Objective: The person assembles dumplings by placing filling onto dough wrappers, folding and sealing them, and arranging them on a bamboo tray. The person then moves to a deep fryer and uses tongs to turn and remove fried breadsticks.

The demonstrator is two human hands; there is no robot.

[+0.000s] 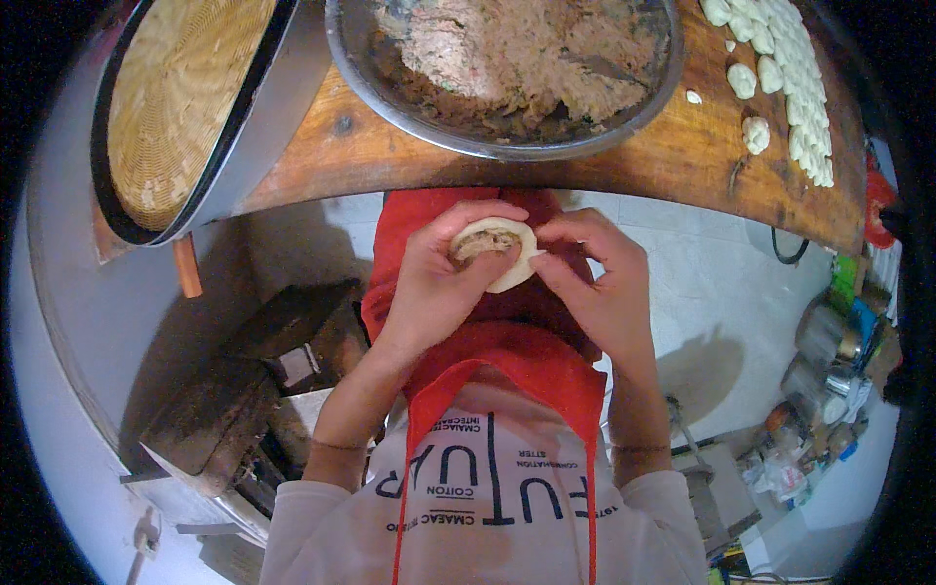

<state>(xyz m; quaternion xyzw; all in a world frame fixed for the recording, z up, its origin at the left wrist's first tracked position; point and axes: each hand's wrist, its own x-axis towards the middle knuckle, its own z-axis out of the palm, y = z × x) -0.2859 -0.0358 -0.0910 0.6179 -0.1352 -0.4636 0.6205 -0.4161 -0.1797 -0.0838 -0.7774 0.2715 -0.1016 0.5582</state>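
Note:
My left hand (pixel 442 274) cups a round dough wrapper (pixel 521 272) above my lap, its thumb pressed onto the ground filling (pixel 482 247) in the middle. The thumb and index finger of my right hand (pixel 596 263) pinch the wrapper's edge on the right. Past my hands, a large metal bowl (pixel 504 152) of minced filling stands on the wooden table, close to its front edge. Small dough pieces (pixel 742 80) lie on the table at the right, some apart and many massed together in rows.
A round woven tray (pixel 183 110) in a dark-rimmed metal pan stands on the wooden table (pixel 314 157) at the left. The table's front edge runs just beyond my hands. Dark boxy objects (pixel 212 409) sit low at the left; bags and containers (pixel 782 468) crowd the lower right.

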